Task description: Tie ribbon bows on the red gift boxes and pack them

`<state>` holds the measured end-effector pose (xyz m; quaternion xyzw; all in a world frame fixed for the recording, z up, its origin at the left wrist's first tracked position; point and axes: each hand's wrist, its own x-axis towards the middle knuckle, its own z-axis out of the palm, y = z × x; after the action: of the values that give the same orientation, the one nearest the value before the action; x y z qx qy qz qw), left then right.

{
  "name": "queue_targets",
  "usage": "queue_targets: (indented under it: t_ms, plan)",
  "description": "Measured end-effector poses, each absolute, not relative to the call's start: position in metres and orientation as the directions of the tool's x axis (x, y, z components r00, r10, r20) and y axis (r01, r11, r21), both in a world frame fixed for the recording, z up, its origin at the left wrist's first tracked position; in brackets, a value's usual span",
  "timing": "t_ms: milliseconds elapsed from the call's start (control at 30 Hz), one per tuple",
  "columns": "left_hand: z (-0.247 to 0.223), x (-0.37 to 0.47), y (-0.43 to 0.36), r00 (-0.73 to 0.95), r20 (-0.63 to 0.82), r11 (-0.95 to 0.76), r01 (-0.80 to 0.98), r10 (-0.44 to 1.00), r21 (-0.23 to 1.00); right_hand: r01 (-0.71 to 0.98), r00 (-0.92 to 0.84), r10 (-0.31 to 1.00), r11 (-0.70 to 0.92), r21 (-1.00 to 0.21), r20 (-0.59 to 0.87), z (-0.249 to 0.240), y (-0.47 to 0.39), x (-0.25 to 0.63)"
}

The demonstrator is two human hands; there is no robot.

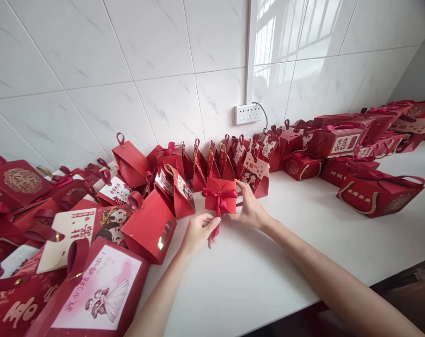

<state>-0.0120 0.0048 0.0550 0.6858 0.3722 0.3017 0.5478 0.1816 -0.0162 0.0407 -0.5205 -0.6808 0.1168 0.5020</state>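
A small red gift box [211, 202] tied with a dark red ribbon bow [220, 196] is in front of me at the middle of the head view. My right hand [249, 208] grips the box at its right side, thumb and fingers around the edge. Below the bow, my left hand [200, 232] pinches the ribbon's hanging tail between thumb and fingers. Close behind the box stands a red and cream box with a cartoon couple [255, 174]. Left of my left hand lies a plain red box [151, 227].
Many red boxes and bags crowd the left, including a bag with a bride-and-groom picture [100, 290]. A row of triangular boxes [199, 171] lines the tiled wall. More boxes, one with rope handles [380, 194], stand right on the white table [296, 238]. A power strip [248, 114] hangs behind.
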Motion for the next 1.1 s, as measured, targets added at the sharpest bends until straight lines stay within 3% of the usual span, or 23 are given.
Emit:
queue_targets:
  t_ms: [300, 467, 600, 700, 833, 967, 1100]
  plan:
    - [0.049, -0.01, 0.005, 0.612, -0.196, -0.015, 0.322, 0.766, 0.947, 0.544, 0.116, 0.76, 0.49, -0.681, 0.639, 0.04, -0.017, 0.179]
    - [0.044, -0.02, 0.019, 0.529, -0.164, -0.036, 0.347, 0.833, 0.937, 0.614, 0.064, 0.665, 0.562, -0.555, 0.744, 0.042, -0.02, 0.181]
    - [0.049, -0.029, 0.031, 0.243, 0.039, -0.101, 0.249, 0.969, 0.963, 0.642, 0.016, 0.608, 0.602, -0.474, 0.794, 0.045, -0.024, 0.179]
    - [0.059, -0.027, 0.024, 0.023, 0.296, -0.296, 0.161, 0.955, 0.942, 0.648, -0.017, 0.628, 0.599, -0.47, 0.778, 0.046, -0.026, 0.178]
    - [0.068, -0.017, 0.004, 0.012, 0.64, -0.636, 0.128, 0.768, 0.761, 0.675, -0.081, 0.651, 0.593, -0.439, 0.754, 0.048, -0.029, 0.174]
    - [0.065, -0.012, -0.006, 0.009, 0.777, -0.762, 0.208, 0.629, 0.614, 0.672, -0.113, 0.628, 0.619, -0.407, 0.77, 0.051, -0.032, 0.17]
    - [0.064, -0.011, -0.014, 0.052, 0.94, -0.902, 0.302, 0.338, 0.308, 0.668, -0.108, 0.662, 0.601, -0.439, 0.742, 0.053, -0.035, 0.166]
